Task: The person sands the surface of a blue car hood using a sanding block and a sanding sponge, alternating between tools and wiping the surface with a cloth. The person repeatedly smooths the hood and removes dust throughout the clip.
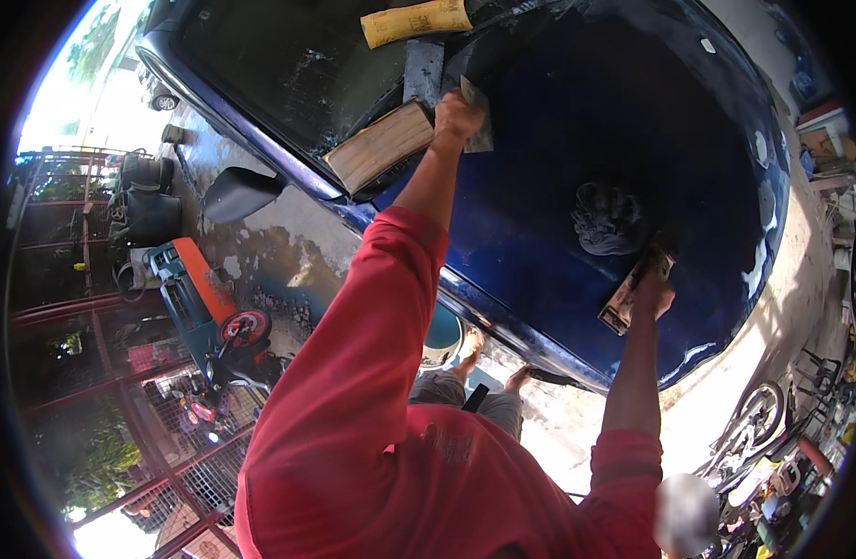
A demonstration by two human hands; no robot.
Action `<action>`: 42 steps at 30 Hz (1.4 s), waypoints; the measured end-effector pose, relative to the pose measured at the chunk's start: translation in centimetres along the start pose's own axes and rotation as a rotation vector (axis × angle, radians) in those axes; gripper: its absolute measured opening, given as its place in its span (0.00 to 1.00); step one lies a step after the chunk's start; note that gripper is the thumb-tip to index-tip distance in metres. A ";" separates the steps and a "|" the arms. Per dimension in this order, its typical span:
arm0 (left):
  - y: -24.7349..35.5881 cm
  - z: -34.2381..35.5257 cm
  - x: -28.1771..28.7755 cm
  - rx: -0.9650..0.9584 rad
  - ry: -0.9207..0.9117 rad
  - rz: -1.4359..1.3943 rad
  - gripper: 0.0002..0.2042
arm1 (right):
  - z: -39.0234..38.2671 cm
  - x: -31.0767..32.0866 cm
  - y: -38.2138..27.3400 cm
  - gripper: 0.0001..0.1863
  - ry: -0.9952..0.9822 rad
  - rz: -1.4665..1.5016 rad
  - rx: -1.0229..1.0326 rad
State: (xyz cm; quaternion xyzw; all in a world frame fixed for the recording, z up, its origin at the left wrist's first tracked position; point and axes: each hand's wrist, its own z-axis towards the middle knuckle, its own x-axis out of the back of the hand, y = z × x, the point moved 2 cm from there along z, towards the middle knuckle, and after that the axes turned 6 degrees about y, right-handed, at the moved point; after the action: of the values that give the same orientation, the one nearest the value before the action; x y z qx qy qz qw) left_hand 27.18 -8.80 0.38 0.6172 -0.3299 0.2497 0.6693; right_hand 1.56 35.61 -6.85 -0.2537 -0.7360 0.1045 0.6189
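My left hand is closed on a thin grey flat plate, resembling a putty spreader, near the base of the car's windscreen. Lower on the dark blue bonnet, my right hand grips a narrow rectangular board with worn, brownish markings. Just above that board sits a wrinkled dark grey lump; whether it is cloth or putty I cannot tell. Beside my left hand lie a wooden block and a flat grey piece. A curved yellow strip rests farther up on the glass.
The car's side mirror juts out at left. Beyond it stand an orange and teal machine and a red metal fence. A bucket is by my feet. At right are a bicycle and piled clutter.
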 end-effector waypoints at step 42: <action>-3.2 -6.3 -1.1 0.009 0.037 -0.635 0.18 | -1.2 1.2 -0.9 0.35 -0.038 0.098 -0.008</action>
State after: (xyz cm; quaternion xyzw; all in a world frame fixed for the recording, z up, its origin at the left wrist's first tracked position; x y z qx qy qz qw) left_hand 29.68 -2.83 -2.74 0.6877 -0.1075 0.0407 0.7169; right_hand 2.38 35.21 -5.14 -0.2898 -0.7348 0.1368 0.5978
